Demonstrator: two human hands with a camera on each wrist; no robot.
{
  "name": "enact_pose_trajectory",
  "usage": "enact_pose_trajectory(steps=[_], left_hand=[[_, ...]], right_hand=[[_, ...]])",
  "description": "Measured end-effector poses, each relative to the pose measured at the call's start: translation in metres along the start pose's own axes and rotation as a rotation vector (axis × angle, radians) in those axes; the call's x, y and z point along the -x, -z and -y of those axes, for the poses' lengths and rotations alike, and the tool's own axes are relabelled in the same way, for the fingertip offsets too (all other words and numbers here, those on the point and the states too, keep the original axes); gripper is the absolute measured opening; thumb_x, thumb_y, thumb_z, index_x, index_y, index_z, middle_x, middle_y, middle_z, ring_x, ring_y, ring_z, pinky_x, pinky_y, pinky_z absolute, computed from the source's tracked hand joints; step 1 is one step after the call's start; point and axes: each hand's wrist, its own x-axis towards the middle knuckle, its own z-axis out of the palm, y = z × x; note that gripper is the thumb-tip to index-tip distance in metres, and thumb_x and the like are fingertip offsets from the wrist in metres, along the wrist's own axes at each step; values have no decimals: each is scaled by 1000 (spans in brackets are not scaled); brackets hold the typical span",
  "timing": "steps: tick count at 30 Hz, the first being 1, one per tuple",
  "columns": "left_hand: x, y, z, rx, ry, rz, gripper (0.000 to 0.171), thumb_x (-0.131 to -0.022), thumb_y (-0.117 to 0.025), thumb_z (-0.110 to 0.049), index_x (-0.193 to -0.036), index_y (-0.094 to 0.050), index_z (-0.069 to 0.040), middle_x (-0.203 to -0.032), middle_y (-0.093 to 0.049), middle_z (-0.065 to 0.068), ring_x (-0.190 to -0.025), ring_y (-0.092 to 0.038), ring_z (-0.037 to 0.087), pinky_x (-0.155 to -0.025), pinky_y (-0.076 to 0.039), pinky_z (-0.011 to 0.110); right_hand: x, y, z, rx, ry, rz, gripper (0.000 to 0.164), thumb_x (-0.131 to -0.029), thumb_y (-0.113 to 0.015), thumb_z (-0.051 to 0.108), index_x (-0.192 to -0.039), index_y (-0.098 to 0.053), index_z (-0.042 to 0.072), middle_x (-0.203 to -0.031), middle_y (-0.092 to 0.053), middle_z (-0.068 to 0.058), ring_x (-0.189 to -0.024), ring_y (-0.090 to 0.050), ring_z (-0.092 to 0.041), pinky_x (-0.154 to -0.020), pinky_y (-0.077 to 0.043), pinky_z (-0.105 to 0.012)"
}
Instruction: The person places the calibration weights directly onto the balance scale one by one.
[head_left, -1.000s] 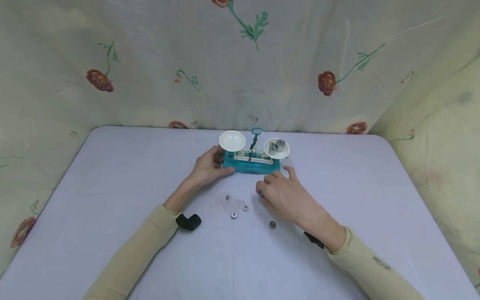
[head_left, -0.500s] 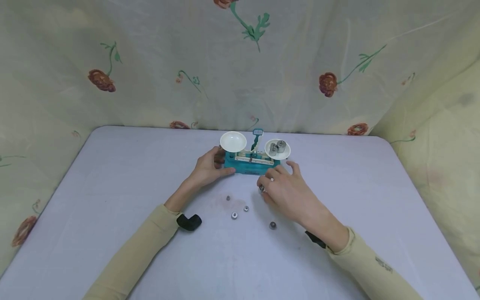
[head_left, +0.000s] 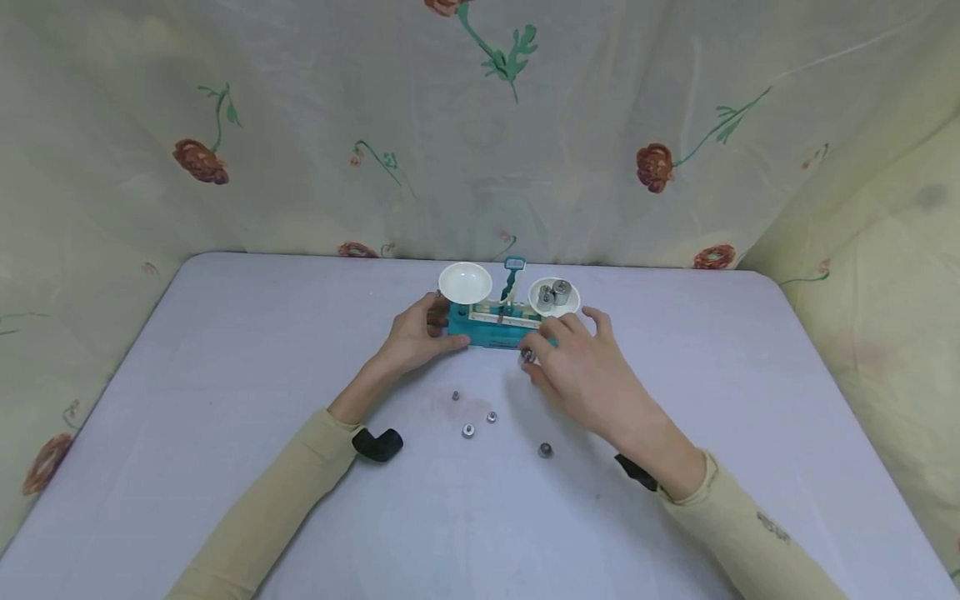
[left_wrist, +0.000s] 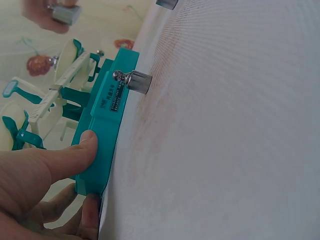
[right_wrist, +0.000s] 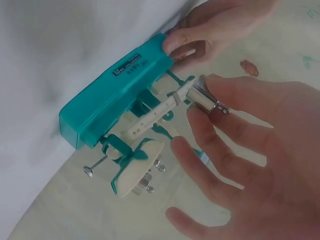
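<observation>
A teal balance scale [head_left: 487, 335] with white pans stands near the table's far edge. My left hand [head_left: 414, 337] grips the left end of its base, thumb in front, as the left wrist view also shows. Nothing lies in the left pan [head_left: 465, 283], while the right pan [head_left: 572, 302] carries two metal weights [head_left: 561, 290]. My right hand [head_left: 588, 379] pinches a shiny knobbed weight [right_wrist: 201, 95] between thumb and fingertips. It is held in front of the right half of the base, off the table. The other right fingers are spread.
Several loose metal weights stand nearer me on the white table [head_left: 300, 500]: a tiny one [head_left: 456, 396], a small one [head_left: 492, 417], a wider one [head_left: 468, 431] and a darker one [head_left: 545, 450]. A flowered cloth [head_left: 300, 125] hangs behind the table.
My right hand has lifted the weight and carried it forward, away from me, toward the scale's right pan. My left hand keeps its grip on the base.
</observation>
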Motion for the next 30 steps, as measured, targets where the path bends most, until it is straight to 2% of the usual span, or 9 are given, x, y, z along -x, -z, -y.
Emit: enact_pose_trajectory(steps=[11,19,30], left_hand=[[1,1,2,1,-16,3,74,-95,-84,-18,-157,-46,-3,-160,-55,20,-140,-61,37,-119,-54,46],[0,0,3,2,-25,8,75,-95,-84,-17,-158,-46,-3,-160,-55,20,-140,-61,37,-119,-54,46],[0,-1,2,9,-15,3,74,-95,-84,-17,-157,-47,-4,-159,-56,19,-140,-61,36,-119,-54,46]], right_hand=[[-6,8,-8,12,-43,-69,26,-98,-82,23,-120,-77,10,-116,-75,-13,-121,-68,-37,-119,-42,-72],[-11,7,-16,28,-121,-107,30,-100,-79,24,-125,-75,7,-121,-75,-16,-122,-67,-39,-117,-42,-71],[-14,2,-30,-1,-178,-149,27,-101,-76,17,-126,-73,6,-121,-72,-18,-118,-66,-42,-116,-39,-73]])
